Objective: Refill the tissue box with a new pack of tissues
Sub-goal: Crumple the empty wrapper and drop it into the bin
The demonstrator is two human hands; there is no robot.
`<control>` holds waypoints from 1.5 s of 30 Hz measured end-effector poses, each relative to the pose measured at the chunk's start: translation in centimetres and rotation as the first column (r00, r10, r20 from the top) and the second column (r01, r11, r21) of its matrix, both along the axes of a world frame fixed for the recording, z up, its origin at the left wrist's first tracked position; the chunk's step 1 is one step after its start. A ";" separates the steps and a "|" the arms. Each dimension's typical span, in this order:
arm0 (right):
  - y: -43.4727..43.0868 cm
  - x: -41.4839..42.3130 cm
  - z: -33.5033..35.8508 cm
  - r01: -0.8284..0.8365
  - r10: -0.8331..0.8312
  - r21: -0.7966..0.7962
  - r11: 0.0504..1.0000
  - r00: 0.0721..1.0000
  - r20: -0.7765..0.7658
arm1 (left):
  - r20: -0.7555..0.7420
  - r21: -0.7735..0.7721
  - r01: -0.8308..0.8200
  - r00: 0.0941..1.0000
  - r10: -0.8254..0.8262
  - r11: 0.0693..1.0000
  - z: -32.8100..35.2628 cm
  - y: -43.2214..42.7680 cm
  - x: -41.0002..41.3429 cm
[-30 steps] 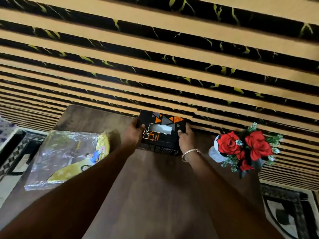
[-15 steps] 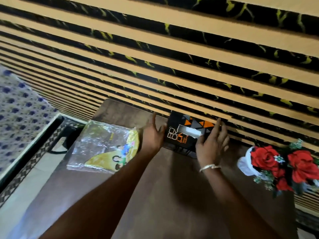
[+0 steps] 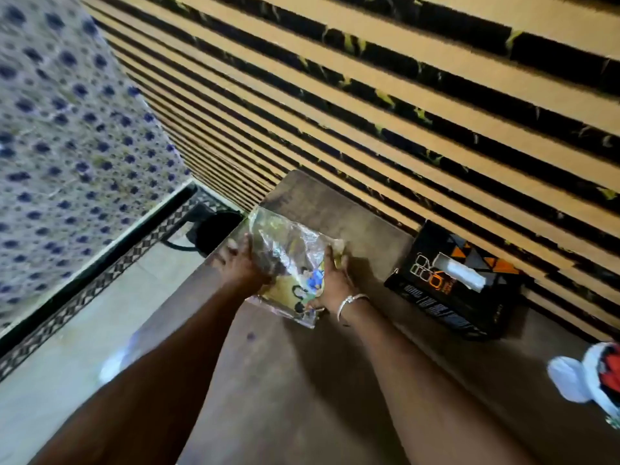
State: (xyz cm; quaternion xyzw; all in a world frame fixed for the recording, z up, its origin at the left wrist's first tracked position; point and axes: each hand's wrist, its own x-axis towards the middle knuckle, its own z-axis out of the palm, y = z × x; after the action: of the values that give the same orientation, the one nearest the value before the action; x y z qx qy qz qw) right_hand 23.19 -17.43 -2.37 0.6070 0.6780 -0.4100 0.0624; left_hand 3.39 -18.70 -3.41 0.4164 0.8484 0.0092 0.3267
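Observation:
A clear and yellow plastic tissue pack (image 3: 291, 263) lies near the far left corner of the brown table (image 3: 302, 380). My left hand (image 3: 240, 263) grips its left side and my right hand (image 3: 330, 280), with a bangle on the wrist, grips its right side. The wrapper looks crumpled and its near end is slightly raised. The black tissue box (image 3: 456, 283) with orange triangles stands to the right against the striped wall, a white tissue poking out of its top slot. Neither hand touches the box.
A white vase of red flowers (image 3: 597, 377) stands at the table's right edge. The black and tan striped wall (image 3: 402, 95) runs behind the table. A dotted cloth (image 3: 67, 129), a patterned border and pale floor lie to the left, with a dark cable by the table corner.
Both hands have left the tissue box and moved left onto the plastic tissue pack, now gripping it. The view has swung left, so the box and flowers sit further right.

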 end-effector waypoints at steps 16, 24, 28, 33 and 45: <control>-4.2 -4.4 3.3 0.061 -0.003 0.250 0.966 0.974 -0.227 | 0.227 0.291 0.143 0.950 -0.213 0.946 6.3 -4.4 3.7; -3.7 -13.6 7.4 0.095 0.059 0.415 0.905 0.938 -0.342 | 0.238 0.425 0.111 0.944 -0.229 0.898 11.3 -6.0 -7.0; -3.7 -19.7 8.4 0.141 0.029 0.408 0.902 0.923 -0.383 | 0.440 0.476 -0.071 0.882 -0.167 0.877 11.8 -6.7 -14.2; -3.4 -30.3 8.5 0.200 -0.035 0.377 0.904 0.915 -0.402 | 0.702 0.453 -0.151 0.668 -0.246 0.879 11.0 -6.9 -26.6; 0.6 -47.9 6.0 0.310 -0.213 0.049 0.949 0.750 -0.626 | 0.062 0.568 0.286 0.920 -0.387 0.771 10.2 0.3 -43.8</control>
State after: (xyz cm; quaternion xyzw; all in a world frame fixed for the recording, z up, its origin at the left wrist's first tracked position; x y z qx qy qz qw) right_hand -24.75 -16.81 3.64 0.5327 0.5980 -0.5371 -0.2649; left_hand -40.43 -18.36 6.76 0.6354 0.6887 0.2295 0.2632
